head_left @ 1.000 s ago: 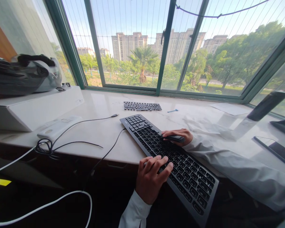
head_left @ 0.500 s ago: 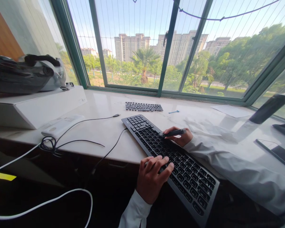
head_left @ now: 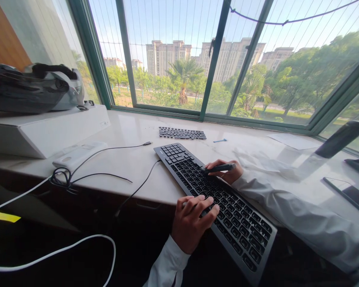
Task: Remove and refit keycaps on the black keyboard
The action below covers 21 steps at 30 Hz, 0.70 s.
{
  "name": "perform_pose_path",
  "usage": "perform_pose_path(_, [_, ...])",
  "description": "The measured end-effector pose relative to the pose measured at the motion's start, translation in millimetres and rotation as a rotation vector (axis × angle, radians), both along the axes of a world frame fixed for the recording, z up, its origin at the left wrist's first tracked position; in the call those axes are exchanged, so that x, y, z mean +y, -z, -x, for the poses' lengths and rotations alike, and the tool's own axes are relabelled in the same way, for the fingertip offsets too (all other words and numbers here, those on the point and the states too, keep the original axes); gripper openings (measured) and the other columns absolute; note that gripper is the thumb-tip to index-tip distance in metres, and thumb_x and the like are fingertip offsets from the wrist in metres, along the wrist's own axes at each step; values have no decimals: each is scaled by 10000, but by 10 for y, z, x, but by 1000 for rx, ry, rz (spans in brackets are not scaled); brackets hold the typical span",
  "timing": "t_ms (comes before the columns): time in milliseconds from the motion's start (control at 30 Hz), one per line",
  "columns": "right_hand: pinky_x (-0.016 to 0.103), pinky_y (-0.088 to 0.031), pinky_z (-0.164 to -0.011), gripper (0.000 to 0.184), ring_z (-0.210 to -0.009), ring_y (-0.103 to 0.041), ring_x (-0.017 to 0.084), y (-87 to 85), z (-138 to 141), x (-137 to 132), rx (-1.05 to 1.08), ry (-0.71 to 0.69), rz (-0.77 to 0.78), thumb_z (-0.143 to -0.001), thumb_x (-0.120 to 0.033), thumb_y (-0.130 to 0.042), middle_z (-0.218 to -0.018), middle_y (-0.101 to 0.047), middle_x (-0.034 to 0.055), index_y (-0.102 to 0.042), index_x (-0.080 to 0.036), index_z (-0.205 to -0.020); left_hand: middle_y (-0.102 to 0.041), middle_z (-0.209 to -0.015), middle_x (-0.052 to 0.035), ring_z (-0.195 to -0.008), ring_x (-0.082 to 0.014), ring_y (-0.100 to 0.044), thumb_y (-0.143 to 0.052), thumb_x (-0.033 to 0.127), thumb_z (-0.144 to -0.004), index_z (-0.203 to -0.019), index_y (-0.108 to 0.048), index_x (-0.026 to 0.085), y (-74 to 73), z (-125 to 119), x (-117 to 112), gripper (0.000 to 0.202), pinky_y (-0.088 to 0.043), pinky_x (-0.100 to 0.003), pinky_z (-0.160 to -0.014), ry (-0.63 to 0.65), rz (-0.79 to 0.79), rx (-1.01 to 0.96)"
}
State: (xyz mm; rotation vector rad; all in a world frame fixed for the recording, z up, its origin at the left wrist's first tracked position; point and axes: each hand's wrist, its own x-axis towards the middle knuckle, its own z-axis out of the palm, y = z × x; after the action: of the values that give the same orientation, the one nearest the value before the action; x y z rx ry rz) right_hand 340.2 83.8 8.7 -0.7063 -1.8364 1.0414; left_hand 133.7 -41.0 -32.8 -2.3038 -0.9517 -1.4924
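Now the tool point(head_left: 221, 168) in the right hand point(head_left: 234, 175) slants, its back end higher than a second ago and its front at the same part of the keyboard point(head_left: 230, 211), so work seems to continue there at a new angle. The right grip is narrow, fingers closed on the tool; the left hand point(head_left: 191, 223) rests spread on the keyboard's near edge, its hold impossible to tell. The dark keyboard lies aslant, jutting off the desk point(head_left: 155, 187), its number pad point(head_left: 173, 150) capped, most other wells bare.
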Motion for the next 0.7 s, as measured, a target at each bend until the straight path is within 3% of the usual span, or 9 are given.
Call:
perform_pose_path(167, [303,-548,-913,201,-939,-698,193,-55,-26,-81,-295,53,-441,-779,-201,-708,-987,-740,22,-716,-246,-975,-710,-1065,46,-1022,-121,-585,-568,230,-911,-1005,-664,279,-7,5,20,143,-384,-319,-890,23,-25,-9])
perform_pose_path(233, [285,-551,-905,224,-933,-702,190,-57,-34,-81,-334,59,-537,-782,-172,-698,-993,-741,23,-711,-242,-994,-711,-1071,49,-1021,-123,-587,-553,230,-921,-1005,-664,276,-13,4,22,146,-379,-321,-888,34,-27,-16])
perform_pose_path(333, [281,-550,-901,202,-935,-700,188,-25,-18,-60,-292,81,-489,-771,-191,-711,-965,-743,23,-712,-230,-969,-709,-1076,53,-1024,-122,-586,-546,232,-926,-995,-665,269,-15,3,19,142,-377,-316,-890,41,-27,-21])
perform_pose_path(500, [296,-596,-765,161,-862,-701,198,28,13,44,-73,139,-159,-705,-242,-767,-872,-724,-4,-711,-248,-856,-706,-1066,50,-1032,-114,-581,-593,242,-896,-990,-666,282,13,0,18,125,-392,-304,-891,9,-19,-10])
perform_pose_path(700, [342,-590,-735,164,-762,-684,188,-42,-6,141,-123,166,-222,-674,-218,-790,-836,-699,4,-725,-229,-824,-701,-1070,53,-1041,-113,-573,-599,252,-891,-992,-665,285,33,-1,25,125,-385,-302,-901,6,-27,-5])
